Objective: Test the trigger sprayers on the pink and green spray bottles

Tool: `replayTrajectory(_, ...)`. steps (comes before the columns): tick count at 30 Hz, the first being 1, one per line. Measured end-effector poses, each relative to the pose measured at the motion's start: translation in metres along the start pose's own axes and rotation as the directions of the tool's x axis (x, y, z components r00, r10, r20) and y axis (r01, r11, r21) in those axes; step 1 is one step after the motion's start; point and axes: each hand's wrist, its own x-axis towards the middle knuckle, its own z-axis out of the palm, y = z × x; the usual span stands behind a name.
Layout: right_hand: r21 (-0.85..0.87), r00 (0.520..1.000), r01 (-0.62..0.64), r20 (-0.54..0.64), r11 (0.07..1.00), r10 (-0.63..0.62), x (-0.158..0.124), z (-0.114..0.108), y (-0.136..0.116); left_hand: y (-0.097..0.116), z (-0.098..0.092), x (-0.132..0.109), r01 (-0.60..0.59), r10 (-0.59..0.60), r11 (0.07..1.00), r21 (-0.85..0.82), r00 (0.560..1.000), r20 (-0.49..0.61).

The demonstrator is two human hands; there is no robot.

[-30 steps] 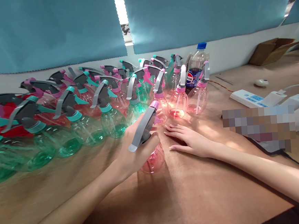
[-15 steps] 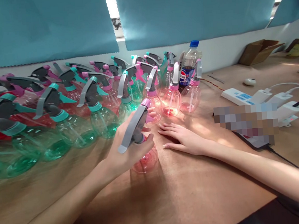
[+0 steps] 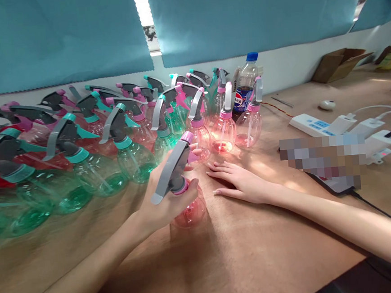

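Note:
A pink spray bottle (image 3: 190, 208) with a grey and pink trigger head stands on the wooden table (image 3: 257, 245) in front of me. My left hand (image 3: 162, 198) is wrapped round its neck; the palm side and some fingers are hidden behind the bottle. To the right, my right hand (image 3: 232, 179) lies flat on the tabletop, fingers stretched out, holding nothing. Just beyond the fingertips are more pink spray bottles (image 3: 223, 133). Green spray bottles (image 3: 137, 162) with grey and teal heads line up to the left of my left hand.
A cola bottle (image 3: 245, 86) with a blue cap stands behind the pink bottles. On the right lie a white power strip (image 3: 311, 126) with chargers and cables, a blurred-out device (image 3: 322, 163) and a small white object (image 3: 326, 105). A cardboard box (image 3: 338, 65) sits by the wall.
The held spray bottle's head has shifted slightly left and down, with my left hand still round its neck. My right hand stays flat in the same place. The view has moved slightly.

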Motion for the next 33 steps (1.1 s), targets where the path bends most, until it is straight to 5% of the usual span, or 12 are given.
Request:
replayTrajectory(17,-0.008,1.0,0.002,-0.004,1.0,-0.002,0.0002,0.0,0.0003,-0.003,0.0004,-0.0024,0.008,0.003,0.99,-0.141,0.997,0.073)
replayTrajectory(33,-0.04,1.0,0.009,0.007,0.999,-0.008,-0.0001,-0.0023,-0.001,0.006,-0.001,0.0,-0.001,-0.001,1.0,0.031,0.998,0.065)
